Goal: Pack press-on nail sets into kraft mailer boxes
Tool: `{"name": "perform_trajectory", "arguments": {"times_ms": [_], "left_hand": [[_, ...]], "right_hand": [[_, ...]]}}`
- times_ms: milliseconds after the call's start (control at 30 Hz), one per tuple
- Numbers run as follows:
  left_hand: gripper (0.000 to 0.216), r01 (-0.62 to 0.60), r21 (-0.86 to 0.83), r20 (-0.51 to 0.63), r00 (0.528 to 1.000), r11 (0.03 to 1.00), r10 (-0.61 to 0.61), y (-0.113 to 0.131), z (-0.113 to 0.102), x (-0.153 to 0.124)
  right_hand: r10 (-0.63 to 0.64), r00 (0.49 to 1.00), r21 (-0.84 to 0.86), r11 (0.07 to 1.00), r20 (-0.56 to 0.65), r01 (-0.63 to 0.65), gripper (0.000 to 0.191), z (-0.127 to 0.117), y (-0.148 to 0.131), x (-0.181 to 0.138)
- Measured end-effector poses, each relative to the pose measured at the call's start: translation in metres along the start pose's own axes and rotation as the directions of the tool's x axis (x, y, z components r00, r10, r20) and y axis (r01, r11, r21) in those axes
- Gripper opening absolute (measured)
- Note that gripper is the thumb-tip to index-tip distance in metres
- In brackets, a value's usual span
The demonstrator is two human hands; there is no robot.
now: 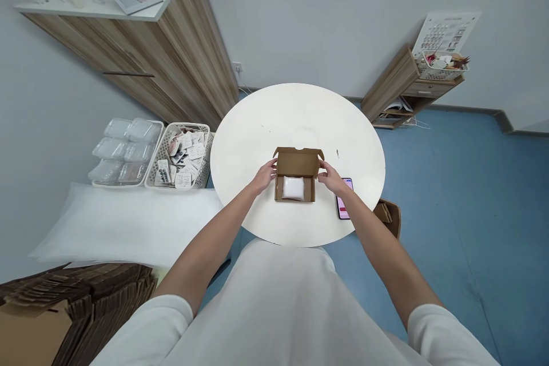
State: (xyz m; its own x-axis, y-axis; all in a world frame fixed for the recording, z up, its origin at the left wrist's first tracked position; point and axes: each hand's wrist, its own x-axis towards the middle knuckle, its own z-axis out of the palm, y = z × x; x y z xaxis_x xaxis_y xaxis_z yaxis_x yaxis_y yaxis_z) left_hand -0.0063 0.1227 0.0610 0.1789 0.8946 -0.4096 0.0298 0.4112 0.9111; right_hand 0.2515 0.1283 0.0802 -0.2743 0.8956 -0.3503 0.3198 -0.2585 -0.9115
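A small brown cardboard box [295,163] stands open on the round white table [266,126], its lid flap raised at the back. Inside lies a white padded packet [293,188]. My left hand [266,173] grips the box's left wall, fingers curled around the edge. My right hand [330,176] grips the right wall the same way. Both hands press the box from its two sides.
A phone [344,199] with a lit pink screen lies on the table by my right wrist. Left of the table stand a basket of small packets [182,155] and a tray of clear bags [122,151]. Flat cardboard [77,297] is stacked at bottom left. A brown box [390,216] sits under the table's right edge.
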Motion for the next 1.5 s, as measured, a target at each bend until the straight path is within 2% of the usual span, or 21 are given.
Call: {"name": "perform_trajectory", "arguments": {"times_ms": [200, 333, 500, 600, 667, 733, 867, 1033, 1200, 1367, 1500], "left_hand": [[0.065, -0.058, 0.073, 0.077, 0.996, 0.996, 0.053, -0.013, -0.003, -0.012], [0.057, -0.046, 0.035, 0.097, 0.994, 0.998, 0.042, -0.019, -0.006, -0.017], [0.038, 0.1, -0.017, 0.044, 0.994, 0.995, -0.099, -0.018, -0.007, -0.023], [0.037, 0.108, 0.025, 0.091, 0.99, 0.994, -0.11, -0.014, -0.005, -0.031], [0.04, 0.1, 0.115, 0.078, 0.991, 0.988, -0.109, -0.014, -0.002, -0.038], [0.049, 0.094, 0.221, 0.017, 0.995, 0.971, -0.101, -0.02, 0.004, -0.045], [0.068, 0.093, 0.33, -0.065, 0.995, 0.939, -0.076, -0.045, 0.015, -0.057], [0.063, 0.091, 0.42, -0.175, 0.984, 0.903, -0.017, -0.07, 0.026, -0.062], [0.052, 0.052, 0.522, -0.224, 0.971, 0.852, 0.078, -0.072, 0.034, -0.062], [0.048, 0.079, 0.641, -0.24, 0.965, 0.764, 0.102, -0.069, 0.036, -0.063], [0.046, 0.005, 0.67, -0.171, 0.974, 0.743, 0.147, -0.063, 0.031, -0.067]], "right_hand": [[0.011, 0.999, -0.027, 1.0, 0.043, -0.01, 0.064, 0.002, 0.019, -0.012], [0.002, 0.995, -0.035, 0.999, 0.103, 0.002, 0.065, 0.002, 0.028, -0.017], [0.012, 0.988, -0.019, 1.0, 0.152, -0.009, 0.065, -0.001, 0.03, -0.029], [-0.008, 0.979, -0.021, 1.0, 0.203, 0.013, 0.06, -0.002, 0.029, -0.035], [-0.008, 0.979, -0.038, 0.999, 0.204, 0.016, 0.058, -0.001, 0.03, -0.038], [0.023, 0.99, -0.077, 0.997, 0.138, -0.013, 0.055, 0.004, 0.034, -0.042], [0.101, 0.99, -0.097, 0.989, -0.103, -0.111, 0.041, 0.022, 0.044, -0.054], [0.104, 0.978, -0.032, 0.993, -0.181, -0.112, 0.038, 0.051, 0.063, -0.063], [0.154, 0.923, -0.076, 0.978, -0.354, -0.192, 0.038, 0.067, 0.079, -0.056], [0.136, 0.918, -0.19, 0.957, -0.373, -0.219, 0.034, 0.069, 0.078, -0.056], [0.144, 0.928, -0.185, 0.958, -0.344, -0.218, 0.034, 0.062, 0.066, -0.061]]}}
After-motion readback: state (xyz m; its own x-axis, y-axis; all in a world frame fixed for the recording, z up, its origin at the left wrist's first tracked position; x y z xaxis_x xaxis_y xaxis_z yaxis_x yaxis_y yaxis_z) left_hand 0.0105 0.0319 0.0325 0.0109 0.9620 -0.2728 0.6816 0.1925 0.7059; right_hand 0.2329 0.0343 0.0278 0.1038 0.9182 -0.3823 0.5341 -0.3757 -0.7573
